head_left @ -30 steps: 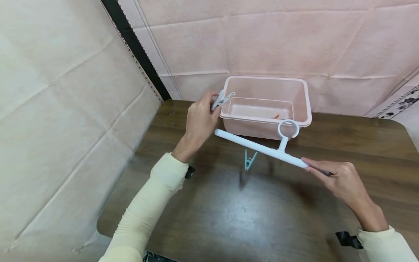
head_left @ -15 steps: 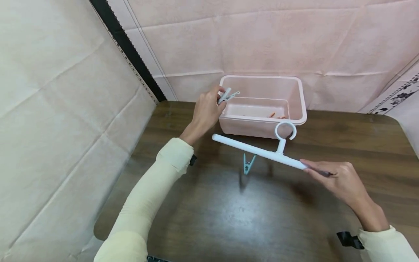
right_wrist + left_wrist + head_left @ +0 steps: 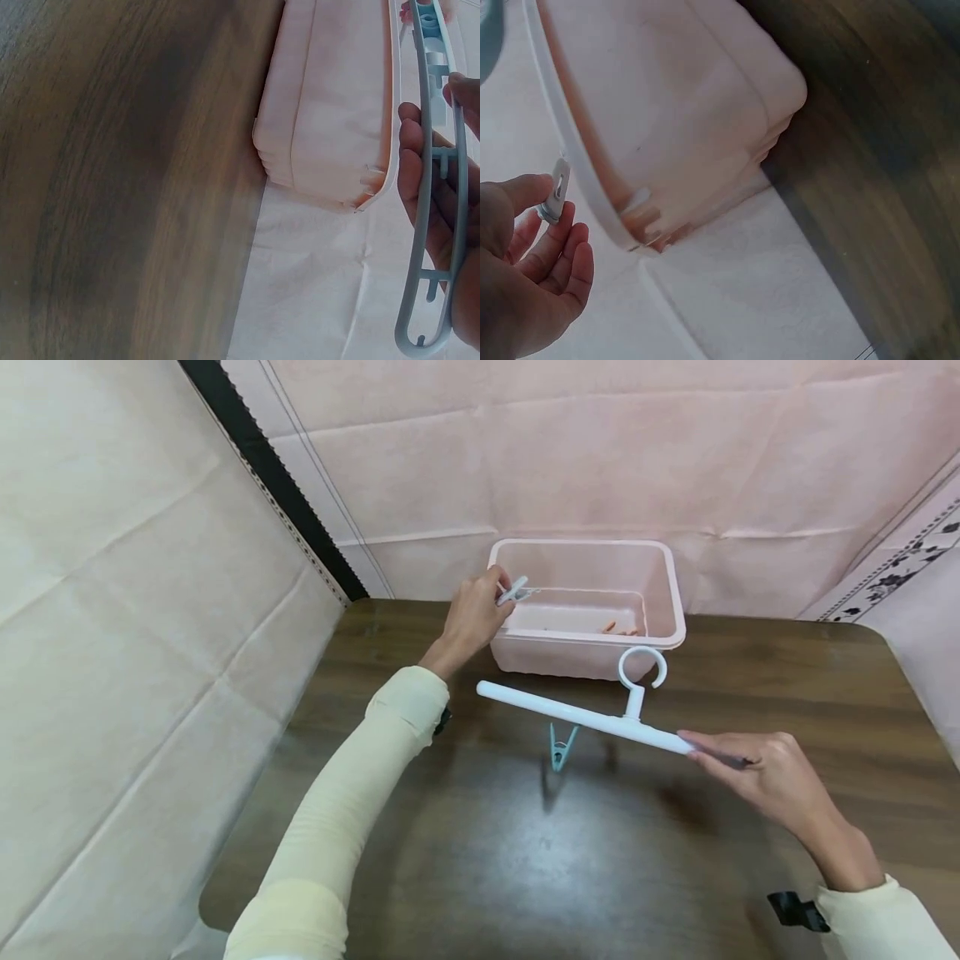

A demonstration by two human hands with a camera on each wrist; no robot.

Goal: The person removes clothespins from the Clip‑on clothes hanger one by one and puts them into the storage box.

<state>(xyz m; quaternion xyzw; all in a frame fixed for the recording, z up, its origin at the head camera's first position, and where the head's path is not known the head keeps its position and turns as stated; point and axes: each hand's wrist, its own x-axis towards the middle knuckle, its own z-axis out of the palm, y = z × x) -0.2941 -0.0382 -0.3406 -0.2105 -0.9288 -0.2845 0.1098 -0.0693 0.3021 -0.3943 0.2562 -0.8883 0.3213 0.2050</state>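
Observation:
My left hand (image 3: pixel 474 614) pinches a pale grey clothespin (image 3: pixel 512 591) between thumb and fingertips, over the left end of a pink plastic bin (image 3: pixel 570 657). The left wrist view shows the clothespin (image 3: pixel 557 191) just outside the bin's rim. My right hand (image 3: pixel 765 777) grips the right end of a pale blue clothes hanger (image 3: pixel 585 717), held level above the table in front of the bin, its hook upward. One teal clip (image 3: pixel 558 756) hangs beneath its bar. In the right wrist view the hanger's long looped frame (image 3: pixel 421 225) has short crosspieces and passes along my fingers.
Small orange pieces (image 3: pixel 609 627) lie on the bin's floor; their kind is unclear. The bin stands at the back edge of a dark wooden table (image 3: pixel 480 860). Pale cloth (image 3: pixel 600 460) hangs behind it and at the left side.
My left hand has moved a little to the right, taking the clothespin in over the bin. The camera view has shifted slightly; my right hand still holds the hanger in much the same place.

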